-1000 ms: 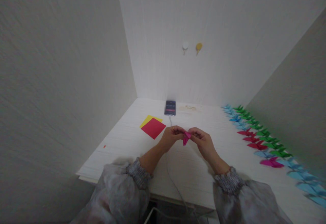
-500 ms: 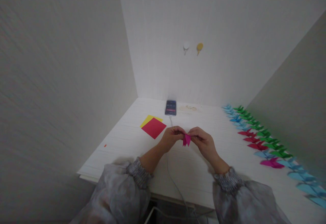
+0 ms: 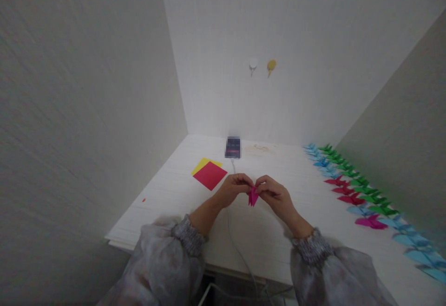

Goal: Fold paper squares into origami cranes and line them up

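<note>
A small folded piece of magenta origami paper [image 3: 252,198] is pinched between my two hands, above the middle of the white table. My left hand [image 3: 235,191] grips its upper left side with thumb and fingers. From the other side, my right hand [image 3: 275,195] closes on its upper right edge. Narrow pointed flaps hang down below the fingertips; the upper part is covered by the fingers. To the left of my left hand lies a red paper square [image 3: 210,175], partly over a yellow paper sheet [image 3: 204,163].
A phone [image 3: 233,147] with a white cable [image 3: 234,241] rests near the back wall. Rows of folded paper cranes in green [image 3: 364,190], blue [image 3: 414,241], red [image 3: 351,198] and magenta [image 3: 371,222] line the right side. Two hooks [image 3: 271,66] are on the wall.
The folded magenta paper has tilted and dropped slightly, its flaps now pointing a little more to the left. My right fingers have shifted left along its edge.
</note>
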A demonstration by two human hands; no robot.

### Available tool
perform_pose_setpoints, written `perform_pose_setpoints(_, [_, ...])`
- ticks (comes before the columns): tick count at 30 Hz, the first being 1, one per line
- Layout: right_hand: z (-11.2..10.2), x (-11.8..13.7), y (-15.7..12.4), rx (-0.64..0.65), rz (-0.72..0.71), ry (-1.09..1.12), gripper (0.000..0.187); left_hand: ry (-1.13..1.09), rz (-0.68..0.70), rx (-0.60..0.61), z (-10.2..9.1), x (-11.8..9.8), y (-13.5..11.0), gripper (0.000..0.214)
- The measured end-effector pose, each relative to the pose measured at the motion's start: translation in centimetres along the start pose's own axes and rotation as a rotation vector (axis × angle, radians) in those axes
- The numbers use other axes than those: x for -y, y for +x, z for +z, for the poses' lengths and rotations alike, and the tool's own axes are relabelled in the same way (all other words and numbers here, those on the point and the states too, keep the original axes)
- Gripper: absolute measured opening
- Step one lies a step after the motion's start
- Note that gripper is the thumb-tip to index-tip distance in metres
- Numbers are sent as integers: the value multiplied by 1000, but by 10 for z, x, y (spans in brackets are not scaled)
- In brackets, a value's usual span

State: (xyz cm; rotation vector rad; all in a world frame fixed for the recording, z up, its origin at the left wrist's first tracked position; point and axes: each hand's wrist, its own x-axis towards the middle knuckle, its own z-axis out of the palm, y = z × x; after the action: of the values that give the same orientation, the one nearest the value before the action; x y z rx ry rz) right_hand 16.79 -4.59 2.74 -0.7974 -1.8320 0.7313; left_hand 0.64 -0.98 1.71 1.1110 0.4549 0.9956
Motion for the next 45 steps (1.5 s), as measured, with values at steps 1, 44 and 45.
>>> perform_pose_setpoints(1, [0,1,0,-1,-1,-13,11,8,2,7,0,-1,0,14])
perform_pose_setpoints(44, [6,-10,4,-130,384,63,21,293,221,-153,6,-1,-2,46])
perform_pose_setpoints(45, [5,-12,4,-128,378,50,21,320,224,-159,6,-1,-2,45])
